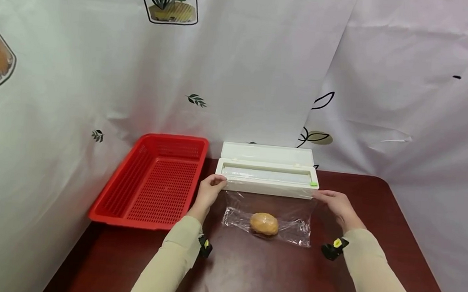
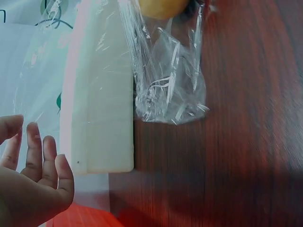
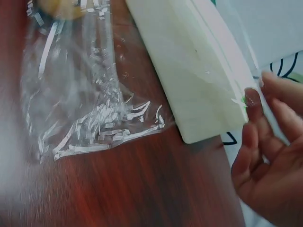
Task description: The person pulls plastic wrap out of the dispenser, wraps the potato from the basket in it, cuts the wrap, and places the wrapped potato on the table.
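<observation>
A white cling film box stands with its lid raised and a roll of film inside. Clear cling film comes over the box's front and lies crumpled on the table, covering an oval, yellow-brown item like a bread roll. At the box's front left corner, my left hand pinches the film between thumb and forefinger; its other fingers are spread in the left wrist view. My right hand pinches the film's other side by the front right corner, near a green tab.
To the left of the box sits a red plastic basket with slotted walls. Both stand on a dark red-brown wooden table. A white printed curtain hangs close behind and along the sides.
</observation>
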`<state>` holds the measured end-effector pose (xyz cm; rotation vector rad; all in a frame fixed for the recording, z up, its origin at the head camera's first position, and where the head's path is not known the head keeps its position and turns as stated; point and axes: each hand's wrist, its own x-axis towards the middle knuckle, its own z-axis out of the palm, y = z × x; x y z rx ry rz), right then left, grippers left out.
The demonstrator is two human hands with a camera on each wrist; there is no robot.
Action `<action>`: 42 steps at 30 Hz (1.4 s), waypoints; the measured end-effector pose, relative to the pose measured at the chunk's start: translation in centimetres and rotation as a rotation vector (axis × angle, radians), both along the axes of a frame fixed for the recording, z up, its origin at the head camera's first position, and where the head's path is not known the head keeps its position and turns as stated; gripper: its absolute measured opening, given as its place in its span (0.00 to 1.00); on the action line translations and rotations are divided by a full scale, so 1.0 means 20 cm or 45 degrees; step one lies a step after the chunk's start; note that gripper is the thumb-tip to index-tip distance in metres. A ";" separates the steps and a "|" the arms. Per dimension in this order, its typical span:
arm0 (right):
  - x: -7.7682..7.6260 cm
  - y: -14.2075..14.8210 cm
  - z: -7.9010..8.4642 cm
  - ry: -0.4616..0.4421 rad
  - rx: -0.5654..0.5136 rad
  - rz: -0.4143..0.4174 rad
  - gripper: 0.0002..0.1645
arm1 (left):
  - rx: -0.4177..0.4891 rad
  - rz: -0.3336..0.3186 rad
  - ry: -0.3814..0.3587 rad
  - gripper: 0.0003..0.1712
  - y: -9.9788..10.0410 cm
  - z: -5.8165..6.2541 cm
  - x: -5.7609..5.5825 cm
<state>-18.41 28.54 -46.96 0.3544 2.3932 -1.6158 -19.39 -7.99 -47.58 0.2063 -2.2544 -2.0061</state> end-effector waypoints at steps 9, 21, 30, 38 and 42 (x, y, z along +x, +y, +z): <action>0.16 0.07 -0.05 0.210 -0.018 0.285 0.20 | -0.335 -0.143 0.081 0.04 -0.09 -0.01 0.16; 0.25 0.02 -0.25 0.294 0.353 0.603 0.05 | -1.736 -0.447 0.359 0.05 -0.09 -0.14 0.28; 0.23 -0.09 -0.32 0.316 0.707 0.469 0.12 | -1.862 -0.548 0.293 0.09 0.02 -0.28 0.23; 0.23 -0.09 -0.34 0.351 0.690 0.349 0.31 | -1.521 -0.508 0.121 0.23 0.06 -0.31 0.18; 0.24 -0.10 -0.34 0.389 0.710 0.409 0.32 | -1.371 -0.546 0.092 0.23 0.06 -0.32 0.19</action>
